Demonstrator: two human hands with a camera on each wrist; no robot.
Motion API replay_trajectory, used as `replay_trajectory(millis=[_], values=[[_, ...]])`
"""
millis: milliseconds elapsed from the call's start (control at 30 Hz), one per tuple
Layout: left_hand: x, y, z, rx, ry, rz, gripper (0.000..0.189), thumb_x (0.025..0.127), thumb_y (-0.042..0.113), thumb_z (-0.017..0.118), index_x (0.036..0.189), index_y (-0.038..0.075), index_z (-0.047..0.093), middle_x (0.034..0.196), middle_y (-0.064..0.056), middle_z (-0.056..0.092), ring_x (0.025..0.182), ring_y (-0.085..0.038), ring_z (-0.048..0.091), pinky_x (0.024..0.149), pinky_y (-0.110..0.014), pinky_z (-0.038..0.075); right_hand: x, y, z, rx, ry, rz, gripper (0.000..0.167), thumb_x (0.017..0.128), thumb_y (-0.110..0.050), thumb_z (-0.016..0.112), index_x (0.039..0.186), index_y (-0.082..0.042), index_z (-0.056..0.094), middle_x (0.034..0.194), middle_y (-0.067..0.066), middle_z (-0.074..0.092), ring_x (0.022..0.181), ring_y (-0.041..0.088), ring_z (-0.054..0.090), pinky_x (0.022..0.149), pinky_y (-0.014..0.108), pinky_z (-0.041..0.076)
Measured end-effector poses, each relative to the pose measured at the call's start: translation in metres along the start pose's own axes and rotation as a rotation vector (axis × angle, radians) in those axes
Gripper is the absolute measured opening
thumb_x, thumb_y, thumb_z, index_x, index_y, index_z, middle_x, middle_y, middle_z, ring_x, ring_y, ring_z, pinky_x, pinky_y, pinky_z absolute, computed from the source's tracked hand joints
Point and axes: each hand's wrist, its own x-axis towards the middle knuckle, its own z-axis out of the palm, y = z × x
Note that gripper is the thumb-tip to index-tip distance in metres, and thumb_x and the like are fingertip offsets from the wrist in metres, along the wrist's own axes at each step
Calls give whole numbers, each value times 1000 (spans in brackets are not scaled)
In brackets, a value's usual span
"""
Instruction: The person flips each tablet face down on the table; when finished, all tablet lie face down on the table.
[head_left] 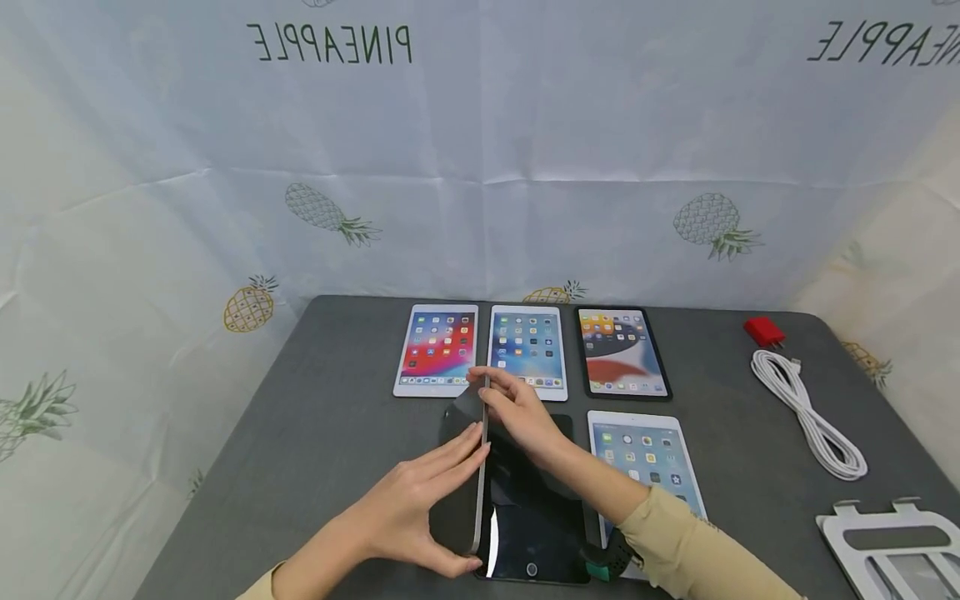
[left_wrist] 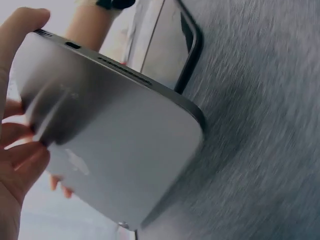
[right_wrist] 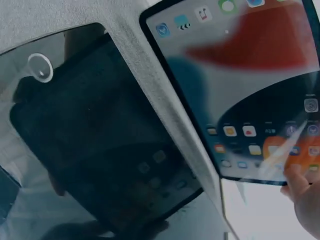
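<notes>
Gray tablet (left_wrist: pixel 125 140), the only one raised, tilts on edge left of the dark tablet (head_left: pixel 534 546); that one, three far lit tablets (head_left: pixel 527 333) and the near-right white tablet (head_left: pixel 643 450) already lie flat. Your left hand (head_left: pixel 420 492), fingers nearly straight, grips its near part; your right hand (head_left: pixel 527 417) pinches its far end. Your forearm (head_left: pixel 603 483) partly hides the white tablet.

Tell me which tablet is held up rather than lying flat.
The grey-backed tablet between left hand and right hand; the other five lie flat on the table.
</notes>
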Motion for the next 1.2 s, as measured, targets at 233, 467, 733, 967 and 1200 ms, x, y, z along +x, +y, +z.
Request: replay_trajectory(millis=[233,467,733,967,1200], values=[[-6,-8,-9,170,-131,24,100,72,64,72,149,8,40,155,-12,33,139,-25,39,100,-37,46,4,18,2,202,-102,53,45,103,-11,40,146,2,38,148,21,38,120,34,49,97,41,48],[-14,-12,-5,213,-206,-3,97,74,67,68,150,15,40,157,-8,30,140,-23,36,87,-23,51,5,29,3,190,-92,115,52,101,-14,48,149,1,35,103,7,57,110,17,57,99,36,46],[-22,-18,4,200,-204,12,90,74,63,72,146,14,47,153,-10,37,137,-26,41,59,-4,32,9,37,1,87,-19,167,49,96,-13,60,142,0,49,138,19,51,121,28,54,100,44,45],[-30,-20,9,258,-263,9,81,78,66,65,140,16,55,147,-11,46,132,-27,47,72,-17,52,15,41,2,-302,-38,104,44,93,-11,63,135,-2,57,87,6,62,78,17,55,69,31,47],[-37,-24,11,318,-307,-7,79,77,69,64,137,18,58,146,-9,48,132,-24,48,75,-22,54,25,39,-3,-681,-183,-79,45,86,-5,59,131,-1,61,106,9,63,82,16,56,72,29,50]])
